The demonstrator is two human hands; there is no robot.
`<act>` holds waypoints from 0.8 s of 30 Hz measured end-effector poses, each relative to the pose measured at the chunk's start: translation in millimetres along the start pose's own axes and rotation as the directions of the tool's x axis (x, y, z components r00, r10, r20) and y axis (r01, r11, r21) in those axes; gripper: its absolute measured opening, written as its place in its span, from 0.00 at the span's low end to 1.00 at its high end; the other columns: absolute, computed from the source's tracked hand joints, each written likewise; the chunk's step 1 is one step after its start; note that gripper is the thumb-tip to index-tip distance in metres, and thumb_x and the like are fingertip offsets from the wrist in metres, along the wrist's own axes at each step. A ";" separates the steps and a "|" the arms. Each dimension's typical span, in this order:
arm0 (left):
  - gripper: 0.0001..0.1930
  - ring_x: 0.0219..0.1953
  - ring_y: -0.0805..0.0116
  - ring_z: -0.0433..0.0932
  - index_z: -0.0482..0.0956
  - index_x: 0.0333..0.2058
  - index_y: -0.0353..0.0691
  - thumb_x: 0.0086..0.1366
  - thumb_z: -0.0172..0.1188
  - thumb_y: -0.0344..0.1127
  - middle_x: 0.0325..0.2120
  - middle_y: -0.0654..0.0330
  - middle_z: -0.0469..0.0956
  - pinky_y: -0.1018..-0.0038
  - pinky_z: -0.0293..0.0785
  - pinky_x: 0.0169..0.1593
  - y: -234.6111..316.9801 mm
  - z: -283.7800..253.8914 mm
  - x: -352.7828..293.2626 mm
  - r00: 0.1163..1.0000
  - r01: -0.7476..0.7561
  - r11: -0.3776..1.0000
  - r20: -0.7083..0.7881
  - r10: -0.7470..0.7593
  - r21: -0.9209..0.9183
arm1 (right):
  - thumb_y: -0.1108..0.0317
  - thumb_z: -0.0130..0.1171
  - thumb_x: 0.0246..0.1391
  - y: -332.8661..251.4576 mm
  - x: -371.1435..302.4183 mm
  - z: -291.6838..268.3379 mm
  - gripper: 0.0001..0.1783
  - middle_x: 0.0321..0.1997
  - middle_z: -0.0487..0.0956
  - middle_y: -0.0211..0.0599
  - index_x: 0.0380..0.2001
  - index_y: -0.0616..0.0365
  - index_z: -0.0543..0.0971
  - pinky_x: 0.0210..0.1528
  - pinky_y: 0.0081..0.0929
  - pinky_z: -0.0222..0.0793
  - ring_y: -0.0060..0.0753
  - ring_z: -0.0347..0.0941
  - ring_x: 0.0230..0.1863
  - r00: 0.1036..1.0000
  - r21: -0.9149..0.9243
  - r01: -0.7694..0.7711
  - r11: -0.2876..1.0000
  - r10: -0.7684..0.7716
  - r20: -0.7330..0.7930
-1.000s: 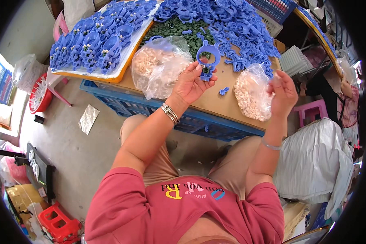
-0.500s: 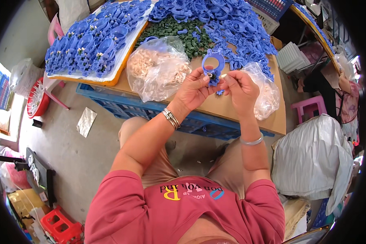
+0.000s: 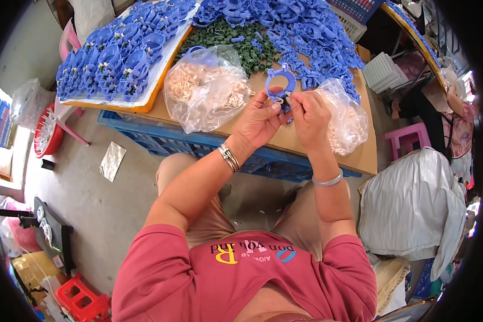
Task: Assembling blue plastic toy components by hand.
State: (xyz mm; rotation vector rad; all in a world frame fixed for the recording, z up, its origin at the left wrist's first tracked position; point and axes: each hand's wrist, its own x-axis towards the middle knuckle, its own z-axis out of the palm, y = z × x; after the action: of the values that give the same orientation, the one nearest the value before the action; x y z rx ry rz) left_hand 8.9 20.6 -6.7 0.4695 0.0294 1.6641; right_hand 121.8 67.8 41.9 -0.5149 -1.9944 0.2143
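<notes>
A blue plastic ring-shaped part [image 3: 292, 81] with small ears on its rim stands upright above the table edge. My left hand [image 3: 258, 123] grips its lower end between thumb and fingers. My right hand [image 3: 311, 115] is closed in a pinch against the lower end of the same part. What its fingertips hold is too small and covered to make out. On the table, a clear bag of pale small pieces [image 3: 185, 86] lies left of my hands. Another such bag [image 3: 349, 123] lies just right of my right hand.
Behind lie a heap of blue parts [image 3: 316, 37] and dark green pieces [image 3: 225, 43]. A yellow-edged tray [image 3: 150, 102] of assembled blue parts stands left. A blue crate [image 3: 145, 137] is under the board. A pink stool [image 3: 410, 134] and grey-white sheet [image 3: 408, 209] are right.
My right hand has moved a little left and up, bringing its fingertips onto the lower end of the blue part. My left hand still holds the part in nearly the same place.
</notes>
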 end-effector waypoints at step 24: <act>0.15 0.40 0.67 0.72 0.67 0.44 0.38 0.58 0.48 0.21 0.36 0.57 0.73 0.67 0.71 0.44 3.2 -0.4 1.7 1.000 -0.017 0.991 -0.013 0.019 0.136 | 0.76 0.56 0.43 1.6 0.8 -6.0 0.05 0.24 0.74 0.40 0.27 0.64 0.73 0.25 0.25 0.66 0.31 0.70 0.23 0.979 0.015 -0.141 0.990 0.137 0.148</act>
State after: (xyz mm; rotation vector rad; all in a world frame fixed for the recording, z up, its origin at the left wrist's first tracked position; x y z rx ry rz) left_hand 5.6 21.8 -5.6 0.5620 0.1505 1.6897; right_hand 127.3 69.1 44.8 -0.6392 -2.0966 0.3731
